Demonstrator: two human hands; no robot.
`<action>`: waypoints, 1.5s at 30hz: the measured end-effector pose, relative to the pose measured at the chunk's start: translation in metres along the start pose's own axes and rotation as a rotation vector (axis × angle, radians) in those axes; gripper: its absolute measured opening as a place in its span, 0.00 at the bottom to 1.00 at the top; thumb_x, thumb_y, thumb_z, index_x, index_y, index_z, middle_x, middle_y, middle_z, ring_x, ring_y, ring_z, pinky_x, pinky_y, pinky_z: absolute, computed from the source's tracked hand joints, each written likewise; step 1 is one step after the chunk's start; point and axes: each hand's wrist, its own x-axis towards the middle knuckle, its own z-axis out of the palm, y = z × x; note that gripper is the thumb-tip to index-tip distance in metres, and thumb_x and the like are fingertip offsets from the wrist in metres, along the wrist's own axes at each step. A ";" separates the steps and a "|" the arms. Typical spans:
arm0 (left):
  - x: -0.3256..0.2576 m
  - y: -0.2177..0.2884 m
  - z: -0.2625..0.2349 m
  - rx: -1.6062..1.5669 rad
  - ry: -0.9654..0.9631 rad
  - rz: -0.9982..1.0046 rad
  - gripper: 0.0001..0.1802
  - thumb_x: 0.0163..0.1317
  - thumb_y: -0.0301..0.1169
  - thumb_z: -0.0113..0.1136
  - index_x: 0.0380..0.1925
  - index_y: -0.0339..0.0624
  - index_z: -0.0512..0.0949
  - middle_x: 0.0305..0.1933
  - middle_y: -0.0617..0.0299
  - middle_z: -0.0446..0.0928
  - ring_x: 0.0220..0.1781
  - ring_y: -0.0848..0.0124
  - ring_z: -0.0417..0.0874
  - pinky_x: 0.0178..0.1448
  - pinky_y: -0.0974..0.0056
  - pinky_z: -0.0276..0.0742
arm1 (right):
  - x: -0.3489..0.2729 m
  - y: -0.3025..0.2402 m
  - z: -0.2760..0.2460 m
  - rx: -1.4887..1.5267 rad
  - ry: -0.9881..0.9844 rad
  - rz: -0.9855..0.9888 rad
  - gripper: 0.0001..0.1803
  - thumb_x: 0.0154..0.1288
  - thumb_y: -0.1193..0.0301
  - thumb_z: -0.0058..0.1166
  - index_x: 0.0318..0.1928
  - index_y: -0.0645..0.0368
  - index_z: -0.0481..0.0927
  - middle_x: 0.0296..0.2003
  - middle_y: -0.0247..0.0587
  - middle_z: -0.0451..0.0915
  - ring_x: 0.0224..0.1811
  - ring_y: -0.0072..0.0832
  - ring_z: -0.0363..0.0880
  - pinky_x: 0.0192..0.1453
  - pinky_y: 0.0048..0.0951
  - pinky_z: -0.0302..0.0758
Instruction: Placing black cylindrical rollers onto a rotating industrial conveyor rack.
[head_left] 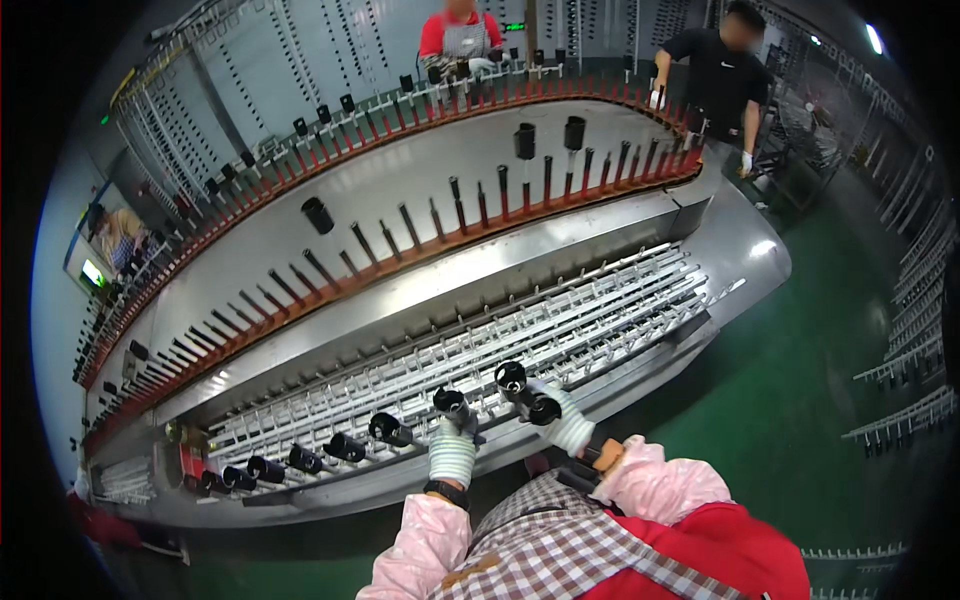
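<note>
My left hand (pixel 452 448), in a white knit glove, grips a black tube (pixel 452 402) standing on the white pin rack (pixel 600 310). My right hand (pixel 563 420), gloved too, is closed on two black tubes (pixel 528 392) just right of it, above the rack's near edge. A row of several black tubes (pixel 300 458) sits on pins to the left of my hands. Pink sleeves and a checked apron fill the lower edge.
Behind the rack runs a long oval conveyor (pixel 400 190) with dark upright pins on a red chain, a few carrying black tubes (pixel 524 140). A person in red (pixel 460 35) and a person in black (pixel 722 70) work at its far side. Green floor (pixel 800 380) lies to the right, with wire racks (pixel 900 410).
</note>
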 end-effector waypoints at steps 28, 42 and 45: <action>0.316 0.257 0.145 -0.165 0.144 0.076 0.29 0.63 0.36 0.54 0.62 0.47 0.56 0.42 0.60 0.73 0.29 0.67 0.79 0.26 0.65 0.76 | 0.063 -0.195 -0.232 -0.468 -0.379 -0.058 0.24 0.64 0.70 0.50 0.59 0.60 0.66 0.51 0.45 0.74 0.51 0.30 0.73 0.55 0.29 0.71; 0.242 0.302 0.139 -0.237 0.418 0.330 0.15 0.65 0.42 0.51 0.46 0.47 0.73 0.40 0.63 0.78 0.17 0.78 0.75 0.16 0.76 0.68 | 0.348 -0.271 -0.486 -0.936 0.600 -0.114 0.30 0.59 0.64 0.52 0.61 0.58 0.61 0.49 0.63 0.73 0.52 0.53 0.71 0.56 0.39 0.67; 0.188 0.316 0.141 -0.223 0.399 0.318 0.15 0.66 0.42 0.49 0.47 0.47 0.72 0.43 0.62 0.77 0.21 0.78 0.76 0.19 0.78 0.70 | 0.391 -0.277 -0.486 -0.370 0.520 0.205 0.23 0.59 0.65 0.56 0.53 0.61 0.69 0.41 0.51 0.78 0.44 0.36 0.77 0.46 0.30 0.72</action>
